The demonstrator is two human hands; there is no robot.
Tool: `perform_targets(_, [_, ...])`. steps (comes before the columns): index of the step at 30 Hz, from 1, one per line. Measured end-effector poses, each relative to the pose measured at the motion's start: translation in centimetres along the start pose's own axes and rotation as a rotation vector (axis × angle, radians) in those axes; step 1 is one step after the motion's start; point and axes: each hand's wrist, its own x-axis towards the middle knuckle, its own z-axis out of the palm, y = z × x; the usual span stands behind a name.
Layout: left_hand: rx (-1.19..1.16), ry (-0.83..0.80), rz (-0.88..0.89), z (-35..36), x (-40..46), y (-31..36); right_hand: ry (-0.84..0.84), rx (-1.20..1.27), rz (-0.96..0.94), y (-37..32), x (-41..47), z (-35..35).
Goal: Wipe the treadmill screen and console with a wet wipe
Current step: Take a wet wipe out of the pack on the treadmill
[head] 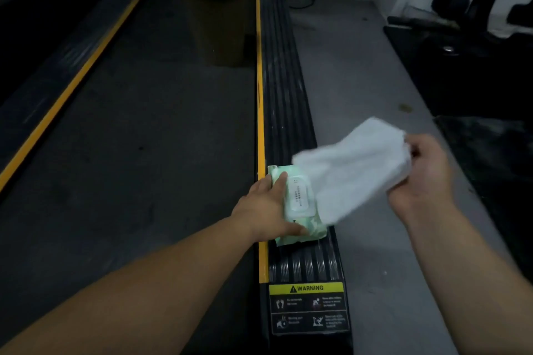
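A pale green wet wipe pack [300, 210] with a white flip lid lies on the treadmill's ribbed right side rail [285, 95]. My left hand [268, 207] presses on the pack's left edge, fingers over its top and near end. My right hand [424, 173] pinches one end of a white wet wipe [349, 170], which stretches from the hand down to the pack's right side. The treadmill belt [161, 138] runs on the left between yellow stripes. The treadmill screen and console are out of view.
A brown waste bin [215, 14] stands on the belt at its far end. A yellow warning label [307, 305] marks the rail's near end. Grey floor [360, 72] lies right of the rail, with dark gym equipment [467, 60] beyond and cables along the far wall.
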Motion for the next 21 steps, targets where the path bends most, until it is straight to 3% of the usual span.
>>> perform_targets(6, [-0.032,0.073,-0.022,0.1,0.6,0.1,0.033,-0.096,0.301,3.4,-1.1,-0.1])
perform_targets(11, [-0.018,0.046,-0.006,0.0,0.3,-0.3,0.129,-0.357,0.079,4.5,-0.8,0.7])
perform_targets(13, [-0.003,0.039,0.004,-0.3,0.1,-0.3,0.142,-0.358,0.152,4.9,-0.9,0.5])
perform_targets(17, [-0.006,0.019,0.007,-0.6,0.1,-0.4,0.001,-0.191,0.278,4.6,-2.0,1.8])
perform_targets(21, [-0.103,0.058,0.028,-0.3,0.5,-0.5,-0.102,-0.320,0.276,6.7,-3.0,4.0])
